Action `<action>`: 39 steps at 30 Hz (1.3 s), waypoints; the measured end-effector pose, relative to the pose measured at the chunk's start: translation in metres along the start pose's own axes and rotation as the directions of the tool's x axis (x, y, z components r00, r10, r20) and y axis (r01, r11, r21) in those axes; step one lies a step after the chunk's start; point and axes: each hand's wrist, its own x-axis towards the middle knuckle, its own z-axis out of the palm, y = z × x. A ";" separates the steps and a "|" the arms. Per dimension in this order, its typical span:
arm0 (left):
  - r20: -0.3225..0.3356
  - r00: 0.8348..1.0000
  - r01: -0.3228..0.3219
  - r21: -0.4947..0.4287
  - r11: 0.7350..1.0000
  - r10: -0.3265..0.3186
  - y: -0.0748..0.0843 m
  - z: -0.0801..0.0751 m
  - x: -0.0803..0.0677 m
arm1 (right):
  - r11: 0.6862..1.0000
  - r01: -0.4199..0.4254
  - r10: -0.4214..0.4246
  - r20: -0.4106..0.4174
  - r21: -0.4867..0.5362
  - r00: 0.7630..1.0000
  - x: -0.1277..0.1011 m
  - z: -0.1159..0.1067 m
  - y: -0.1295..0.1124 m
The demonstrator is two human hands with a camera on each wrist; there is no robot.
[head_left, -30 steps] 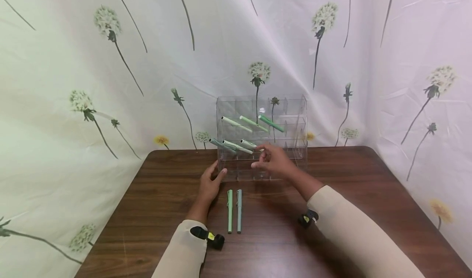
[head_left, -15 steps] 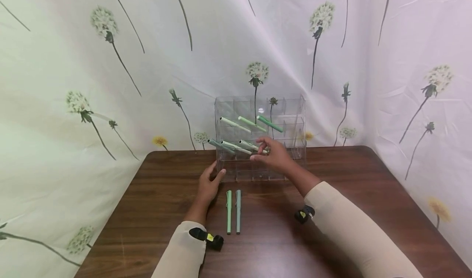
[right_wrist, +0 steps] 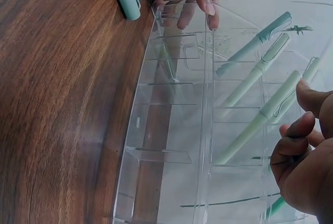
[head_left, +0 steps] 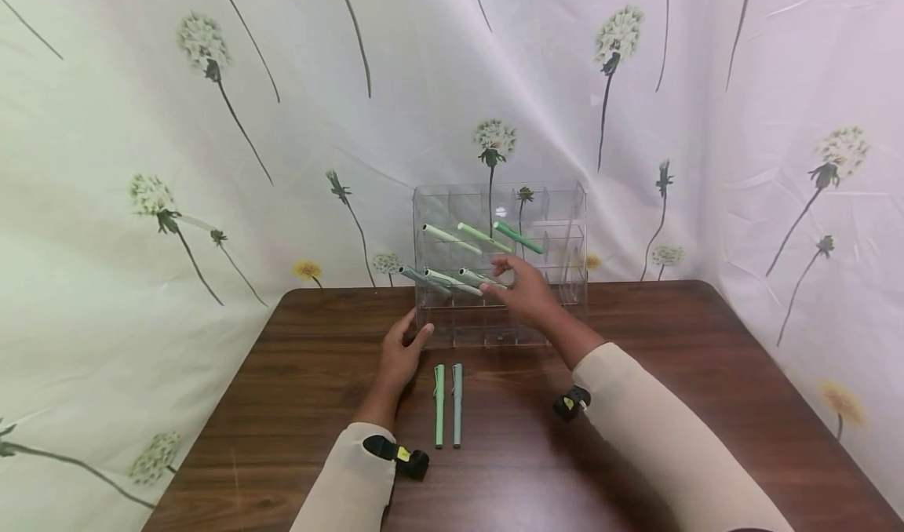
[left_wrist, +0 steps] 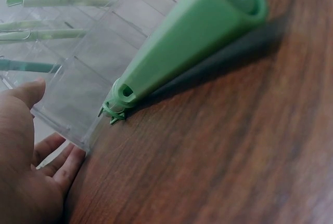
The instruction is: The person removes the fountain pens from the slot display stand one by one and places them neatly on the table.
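Note:
A clear tiered pen rack (head_left: 570, 202) stands at the back of the table. My left hand (head_left: 401, 355) holds its lower left corner, thumb in front and fingers behind, as the left wrist view shows. In the middle tier lean a teal pen (head_left: 417, 275), a mint pen (head_left: 448, 281) and a pale green pen (head_left: 472, 276). My right hand (head_left: 530, 293) is at that pale green pen, thumb tip right at its cap in the right wrist view, index finger raised and apart from the thumb. Three more pens, one of them dark green (head_left: 519, 238), lean in the tier above.
On the wooden table (head_left: 304, 391) in front of the rack, a light green pen (head_left: 439, 406) and a grey-blue pen (head_left: 457, 406) lie side by side. A flower-printed cloth (head_left: 318, 124) hangs behind the rack and along both sides.
My right hand has shifted a little up and left, its thumb rising from below the middle tier's pens onto the pale green pen. The left hand keeps its place on the rack.

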 end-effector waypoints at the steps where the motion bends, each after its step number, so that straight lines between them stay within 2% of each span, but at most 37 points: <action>1: -0.002 1.000 0.000 -0.001 1.000 0.000 0.000 0.000 0.000 | 1.000 -0.008 0.008 -0.004 0.006 1.000 0.001 0.000 0.000; 5: -0.005 1.000 -0.004 -0.004 1.000 0.004 0.000 0.000 0.000 | 0.999 -0.030 0.031 -0.017 0.033 0.999 0.003 0.002 0.002; 15: -0.004 1.000 -0.017 0.003 1.000 0.017 -0.002 0.001 -0.001 | 0.999 0.012 -0.010 -0.052 0.038 0.999 0.008 0.012 0.011; 33: 0.001 1.000 0.003 -0.012 1.000 -0.003 0.000 0.000 -0.001 | 0.999 -0.006 0.008 -0.054 0.034 0.999 0.013 0.023 0.010; 39: -0.006 1.000 -0.007 -0.007 1.000 0.007 0.000 0.000 0.000 | 0.999 -0.004 0.006 -0.058 0.037 0.998 0.015 0.025 0.011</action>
